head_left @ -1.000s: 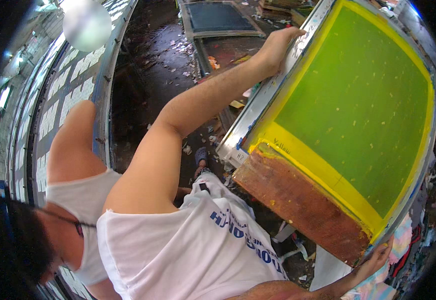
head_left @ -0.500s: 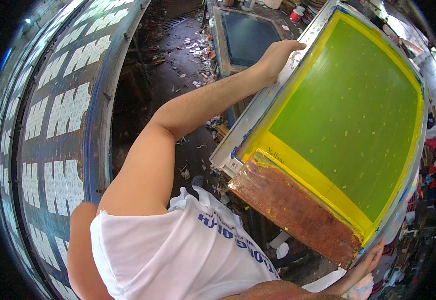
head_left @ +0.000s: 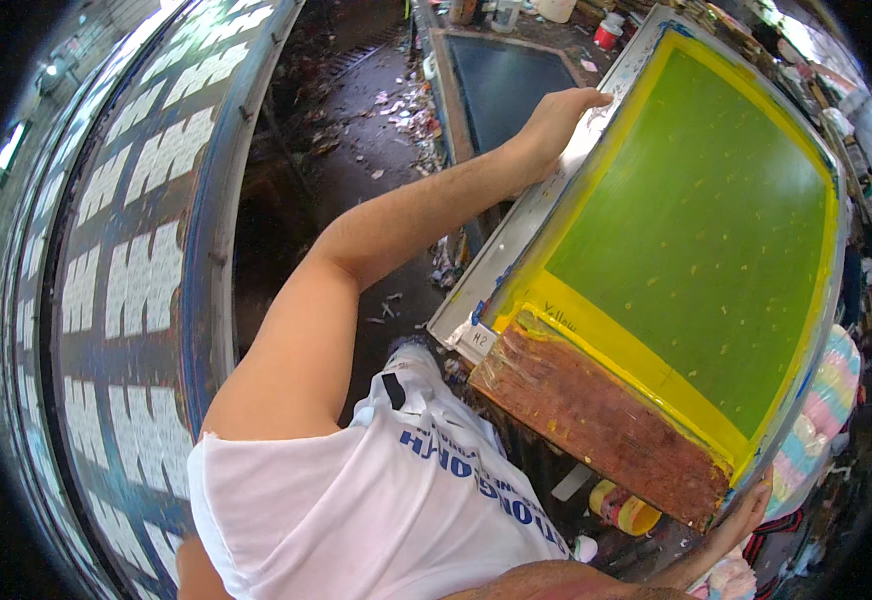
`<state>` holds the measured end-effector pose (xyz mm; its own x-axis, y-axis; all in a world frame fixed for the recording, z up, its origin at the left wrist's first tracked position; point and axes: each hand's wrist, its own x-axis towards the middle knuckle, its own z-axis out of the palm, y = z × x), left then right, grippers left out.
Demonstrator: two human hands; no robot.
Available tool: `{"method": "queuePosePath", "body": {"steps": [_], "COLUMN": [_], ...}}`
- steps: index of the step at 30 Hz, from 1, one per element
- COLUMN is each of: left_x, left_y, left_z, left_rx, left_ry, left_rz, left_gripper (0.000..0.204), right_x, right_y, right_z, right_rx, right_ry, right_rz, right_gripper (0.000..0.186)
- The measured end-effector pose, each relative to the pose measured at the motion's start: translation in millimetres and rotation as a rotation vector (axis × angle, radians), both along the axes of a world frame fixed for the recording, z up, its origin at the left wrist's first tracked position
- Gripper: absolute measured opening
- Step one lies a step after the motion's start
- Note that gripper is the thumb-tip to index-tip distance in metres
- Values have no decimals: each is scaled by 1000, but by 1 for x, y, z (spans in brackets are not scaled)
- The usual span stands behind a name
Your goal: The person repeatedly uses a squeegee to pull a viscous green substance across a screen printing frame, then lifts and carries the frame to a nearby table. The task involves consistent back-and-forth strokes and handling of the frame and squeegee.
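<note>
Tilted in front of me is a large silk-screen frame, with a pale metal border and a green panel edged in yellow. My left hand is closed over its left border toward the far end, thumb on top and most fingers hidden. At the near right corner, my right hand grips the border from the side, its fingers partly hidden under it. A worn brown wooden board, streaked with clear film and yellow ink, lies across the frame's near end.
To my left runs a long printing table with rows of white printed pieces. A dark framed panel and a red-and-white jar are beyond. Below the board sits a yellow-and-pink roll; a pastel striped bundle is right. Scraps litter the floor.
My view has shifted slightly, and the frame sits a little differently in it, still in both hands. The yellow-and-pink roll and more of the striped bundle now show.
</note>
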<state>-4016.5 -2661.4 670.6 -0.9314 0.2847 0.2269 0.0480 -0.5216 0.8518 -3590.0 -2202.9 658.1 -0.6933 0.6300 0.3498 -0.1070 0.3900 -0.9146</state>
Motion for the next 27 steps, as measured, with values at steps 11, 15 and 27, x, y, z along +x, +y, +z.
{"method": "queuePosePath", "body": {"steps": [11, 15, 27], "left_x": [-44, -44, -31], "left_y": [22, 64, 147], "left_z": [32, 7, -106], "left_rx": [-182, -224, -674], "left_ry": [219, 156, 131], "left_rz": [159, 144, -145], "left_gripper": [65, 75, 102], "right_x": [-12, 5, 51], "right_y": [-17, 17, -53], "right_z": [32, 54, 31], "right_rx": [-205, -472, -225], "right_ry": [-234, -229, -198], "right_rz": [-374, -260, -819], "right_gripper": [86, 74, 75]}}
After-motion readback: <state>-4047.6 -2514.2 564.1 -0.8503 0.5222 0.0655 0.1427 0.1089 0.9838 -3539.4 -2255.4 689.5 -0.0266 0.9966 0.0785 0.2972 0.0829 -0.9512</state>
